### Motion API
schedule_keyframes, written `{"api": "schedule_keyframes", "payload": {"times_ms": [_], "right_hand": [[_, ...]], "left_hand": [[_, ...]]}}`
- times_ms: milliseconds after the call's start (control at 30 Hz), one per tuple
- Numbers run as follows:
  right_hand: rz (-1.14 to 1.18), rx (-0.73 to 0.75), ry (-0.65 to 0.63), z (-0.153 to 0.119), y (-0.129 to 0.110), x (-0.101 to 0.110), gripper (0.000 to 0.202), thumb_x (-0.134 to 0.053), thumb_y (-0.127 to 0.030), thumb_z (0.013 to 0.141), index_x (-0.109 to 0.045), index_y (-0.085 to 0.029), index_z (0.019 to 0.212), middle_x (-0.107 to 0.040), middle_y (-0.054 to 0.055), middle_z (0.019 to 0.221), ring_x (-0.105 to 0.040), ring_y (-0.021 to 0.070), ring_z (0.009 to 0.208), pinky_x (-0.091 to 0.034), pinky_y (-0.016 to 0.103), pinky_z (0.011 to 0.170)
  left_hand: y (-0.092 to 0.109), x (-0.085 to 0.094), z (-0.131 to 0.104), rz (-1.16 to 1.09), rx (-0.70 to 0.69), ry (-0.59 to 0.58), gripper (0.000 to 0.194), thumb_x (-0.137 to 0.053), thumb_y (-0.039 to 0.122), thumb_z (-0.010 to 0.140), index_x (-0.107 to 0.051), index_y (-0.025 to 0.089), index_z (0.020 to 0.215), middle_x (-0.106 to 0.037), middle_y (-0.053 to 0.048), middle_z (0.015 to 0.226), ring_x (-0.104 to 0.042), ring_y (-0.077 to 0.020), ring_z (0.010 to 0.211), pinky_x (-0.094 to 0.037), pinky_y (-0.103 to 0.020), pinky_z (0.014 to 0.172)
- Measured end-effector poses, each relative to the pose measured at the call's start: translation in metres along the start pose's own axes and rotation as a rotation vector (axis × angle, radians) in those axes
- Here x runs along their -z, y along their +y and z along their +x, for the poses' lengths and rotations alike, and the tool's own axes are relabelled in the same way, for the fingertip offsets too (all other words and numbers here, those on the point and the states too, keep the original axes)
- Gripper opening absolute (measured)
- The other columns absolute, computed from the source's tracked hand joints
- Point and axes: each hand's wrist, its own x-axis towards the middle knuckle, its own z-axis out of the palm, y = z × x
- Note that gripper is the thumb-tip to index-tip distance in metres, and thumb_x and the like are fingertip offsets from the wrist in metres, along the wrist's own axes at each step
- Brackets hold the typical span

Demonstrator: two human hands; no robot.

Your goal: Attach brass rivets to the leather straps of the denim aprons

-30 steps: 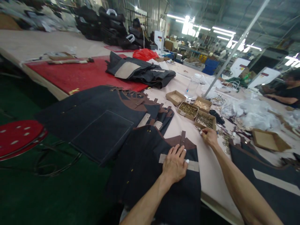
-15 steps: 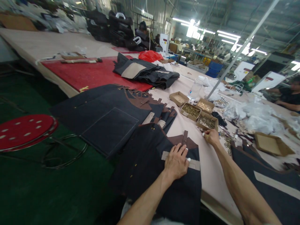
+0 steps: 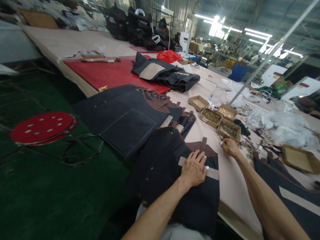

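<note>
My left hand (image 3: 194, 168) lies with fingers spread on a dark fabric piece (image 3: 162, 160), over its beige strip (image 3: 212, 173) and just below a brown tab (image 3: 204, 143). White coverings show on some fingertips. To the right, my right hand (image 3: 230, 147) is closed in a pinch above the pale table surface, beside a small box of metal pieces (image 3: 228, 129); whatever is between its fingertips is too small to make out. Stacked dark pieces with brown edging (image 3: 125, 116) lie to the left.
More open boxes (image 3: 211, 117), a clear bottle (image 3: 217, 93) and plastic bags (image 3: 287, 125) lie beyond my hands. A slanting metal pole (image 3: 270, 55) rises at right. A red stool (image 3: 43, 128) stands at left; another dark piece (image 3: 282, 196) lies at right.
The camera view has turned slightly left, so the scene sits further right. My left hand still rests on the fabric, and my right hand stays pinched near the boxes.
</note>
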Motion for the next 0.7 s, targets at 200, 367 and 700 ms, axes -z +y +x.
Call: {"api": "schedule_keyframes", "payload": {"times_ms": [200, 367, 700], "right_hand": [[0.3, 0.294, -0.156, -0.022, -0.075, -0.012, 0.019, -0.053, -0.03, 0.085, -0.066, -0.018, 0.084, -0.066, 0.002, 0.069, -0.056, 0.0164, 0.062, -0.039, 0.026, 0.061], [0.338, 0.256, -0.2, -0.022, -0.094, -0.023, 0.02, -0.053, -0.031, 0.084, -0.067, -0.018, 0.081, -0.066, 0.003, 0.069, -0.056, 0.0172, 0.063, -0.039, 0.026, 0.058], [0.473, 0.049, -0.332, 0.004, -0.082, -0.022, 0.025, -0.069, -0.039, 0.073, -0.072, -0.014, 0.077, -0.067, 0.002, 0.063, -0.053, 0.0123, 0.054, -0.036, 0.022, 0.05]], "left_hand": [[0.001, -0.001, 0.0, 0.001, 0.007, -0.001, 0.049, -0.053, 0.033, 0.095, -0.055, 0.018, 0.141, -0.048, -0.008, 0.155, -0.035, -0.0285, 0.147, -0.026, -0.047, 0.124], [0.001, 0.001, 0.001, -0.002, 0.006, -0.009, 0.049, -0.052, 0.033, 0.096, -0.054, 0.016, 0.142, -0.049, -0.009, 0.154, -0.035, -0.028, 0.147, -0.026, -0.046, 0.125], [-0.002, 0.0, 0.004, -0.029, 0.007, -0.025, 0.049, -0.053, 0.034, 0.095, -0.055, 0.015, 0.141, -0.048, -0.01, 0.154, -0.035, -0.0293, 0.147, -0.026, -0.046, 0.124]]}}
